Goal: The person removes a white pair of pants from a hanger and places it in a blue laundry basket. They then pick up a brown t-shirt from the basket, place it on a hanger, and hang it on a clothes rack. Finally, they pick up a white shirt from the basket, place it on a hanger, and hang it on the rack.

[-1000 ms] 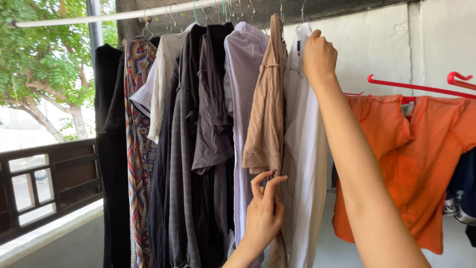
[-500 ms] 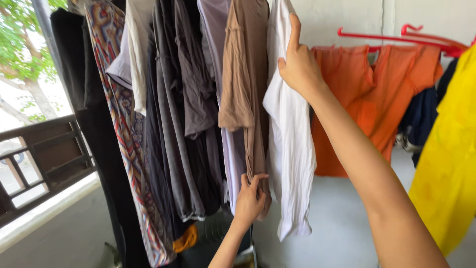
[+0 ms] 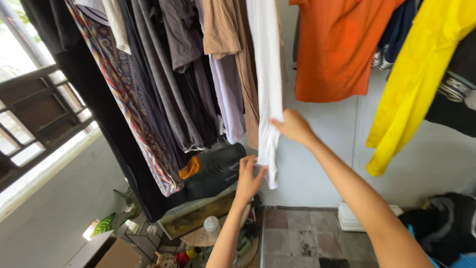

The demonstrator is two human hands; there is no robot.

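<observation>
Where the fingers (image 3: 254, 166) of the left hand (image 3: 247, 177) meet cloth, they pinch the lower hem of the white garment (image 3: 265, 84), thumb on one side and fingertips on the other. Just above that grip, the right hand (image 3: 293, 127) closes on the same garment's edge partway up its length, fingers curled against the fabric. Both forearms rise from the lower frame toward this garment.

White garment: hangs narrow and long from above, its top out of view, its hem the lowest cloth among its immediate neighbours. Directly left of the white garment hangs a tan shirt (image 3: 223, 30), touching it; then a pale lilac shirt (image 3: 229, 94), several grey and dark garments (image 3: 168, 69), a multicoloured patterned dress (image 3: 124, 104) and a black garment (image 3: 94, 84) farthest left. Right of the white garment, apart from it, hang an orange T-shirt (image 3: 337, 49) and, beyond that, a yellow garment (image 3: 416, 74).

Below the white garment lie a dark ribbed roll (image 3: 218, 166), an orange cloth (image 3: 189, 167), a tiled floor (image 3: 302, 233) and assorted small items. Left of the clothes, a dark wooden railing (image 3: 34, 109) borders the pale ledge.
</observation>
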